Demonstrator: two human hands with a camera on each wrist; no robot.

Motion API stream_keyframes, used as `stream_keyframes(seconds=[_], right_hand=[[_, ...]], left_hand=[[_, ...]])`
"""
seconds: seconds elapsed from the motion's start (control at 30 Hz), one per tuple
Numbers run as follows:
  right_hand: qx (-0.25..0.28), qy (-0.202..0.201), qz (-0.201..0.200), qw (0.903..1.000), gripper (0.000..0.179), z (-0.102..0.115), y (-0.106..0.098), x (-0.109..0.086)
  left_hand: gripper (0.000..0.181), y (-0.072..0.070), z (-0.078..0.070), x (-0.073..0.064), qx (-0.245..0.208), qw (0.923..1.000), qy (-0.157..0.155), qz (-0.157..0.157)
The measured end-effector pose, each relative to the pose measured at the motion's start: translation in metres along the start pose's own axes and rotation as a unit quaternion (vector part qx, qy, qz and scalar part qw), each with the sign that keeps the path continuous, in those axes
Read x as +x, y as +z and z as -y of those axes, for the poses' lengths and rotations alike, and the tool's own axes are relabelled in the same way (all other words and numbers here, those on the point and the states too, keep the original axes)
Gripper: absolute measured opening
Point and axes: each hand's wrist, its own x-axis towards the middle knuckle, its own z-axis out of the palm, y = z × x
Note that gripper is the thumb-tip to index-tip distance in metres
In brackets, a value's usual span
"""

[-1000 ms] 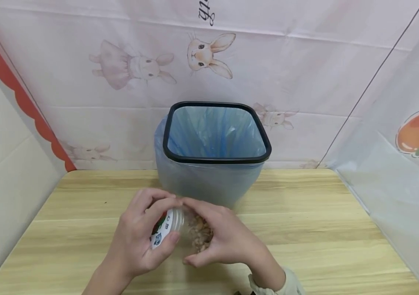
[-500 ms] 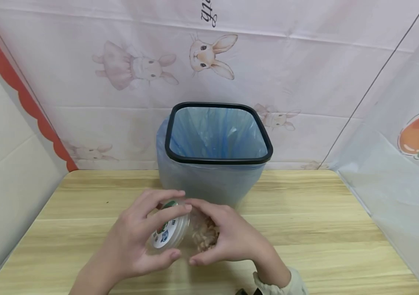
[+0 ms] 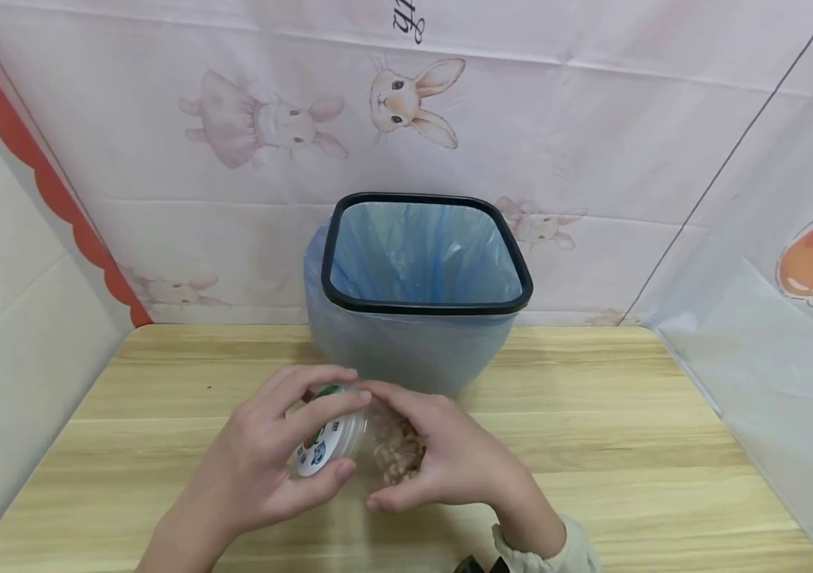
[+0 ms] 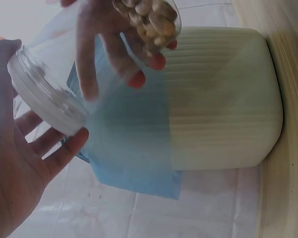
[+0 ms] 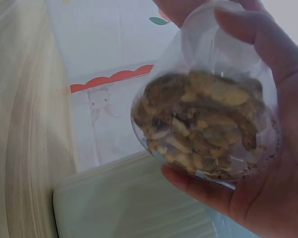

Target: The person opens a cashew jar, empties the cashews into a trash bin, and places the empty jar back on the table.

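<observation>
Jar (image 5: 206,94) of brown bits (image 5: 203,131) tilts sideways just in front of the bin (image 3: 410,342). The left hand (image 3: 259,454) grips the lid (image 3: 325,446) while the right hand (image 3: 445,454) holds its clear side. Lid looks still on, bits still inside.

Clear, glossy plastic jar (image 5: 208,119)
</observation>
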Motion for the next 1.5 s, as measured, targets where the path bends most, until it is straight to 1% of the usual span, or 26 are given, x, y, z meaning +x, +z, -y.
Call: stream_keyframes(seconds=[0.17, 0.23, 0.3, 0.37, 0.43, 0.5, 0.6, 0.7, 0.83, 0.9, 1.0, 1.13, 1.3, 1.4, 1.5], right_hand=[[-0.064, -0.002, -0.024, 0.9977, 0.099, 0.002, 0.004, 0.000], [-0.076, -0.004, -0.028, 0.9967, 0.100, 0.002, 0.004, 0.000], [-0.076, -0.003, -0.027, 0.9968, 0.100, 0.003, 0.003, -0.001], [-0.063, -0.002, -0.019, 0.9978, 0.099, 0.002, 0.002, -0.001], [-0.049, -0.008, -0.005, 0.9988, 0.098, 0.002, 0.000, -0.001], [-0.030, -0.019, 0.009, 0.9993, 0.097, 0.001, -0.002, -0.001], [-0.012, -0.040, 0.025, 0.9988, 0.099, -0.001, -0.003, -0.001], [0.005, -0.050, 0.031, 0.9983, 0.102, -0.001, -0.004, 0.000], [0.014, -0.054, 0.030, 0.9980, 0.103, -0.001, -0.004, 0.001], [0.009, -0.051, 0.024, 0.9983, 0.103, -0.001, -0.003, 0.001], [-0.002, -0.034, 0.014, 0.9993, 0.103, 0.001, -0.002, 0.001], [-0.022, -0.023, 0.006, 0.9995, 0.103, 0.002, -0.001, -0.001], [-0.023, -0.032, 0.007, 0.9992, 0.103, 0.001, -0.003, -0.002], [-0.005, -0.040, 0.016, 0.9991, 0.102, 0.000, -0.004, -0.002], [0.018, -0.056, 0.036, 0.9976, 0.101, -0.001, -0.007, -0.002]], left_hand=[[0.040, 0.002, 0.001, -0.002, 0.018, 0.9992, -0.036, -0.006], [0.041, 0.002, 0.001, -0.003, 0.021, 0.9985, -0.051, -0.004], [0.044, 0.001, 0.001, -0.003, 0.021, 0.9981, -0.058, 0.001], [0.049, 0.001, 0.002, -0.004, 0.015, 0.9984, -0.054, 0.008], [0.055, 0.000, 0.002, -0.003, 0.005, 0.9992, -0.036, 0.014], [0.058, -0.001, 0.003, -0.001, -0.010, 0.9997, -0.012, 0.019], [0.057, -0.002, 0.003, 0.000, -0.031, 0.9992, 0.014, 0.021], [0.052, -0.002, 0.002, 0.001, -0.043, 0.9986, 0.024, 0.019], [0.048, -0.001, 0.001, 0.002, -0.043, 0.9985, 0.033, 0.007], [0.046, -0.001, 0.001, 0.002, -0.038, 0.9988, 0.031, 0.000], [0.045, 0.000, 0.002, 0.001, -0.025, 0.9996, 0.014, -0.003], [0.045, 0.001, 0.001, 0.000, -0.010, 0.9999, -0.004, 0.001], [0.049, 0.001, 0.001, -0.001, -0.011, 0.9998, -0.010, 0.009], [0.053, 0.000, 0.000, 0.000, -0.016, 0.9997, -0.009, 0.017], [0.055, -0.001, -0.002, 0.002, -0.027, 0.9994, 0.009, 0.019]])
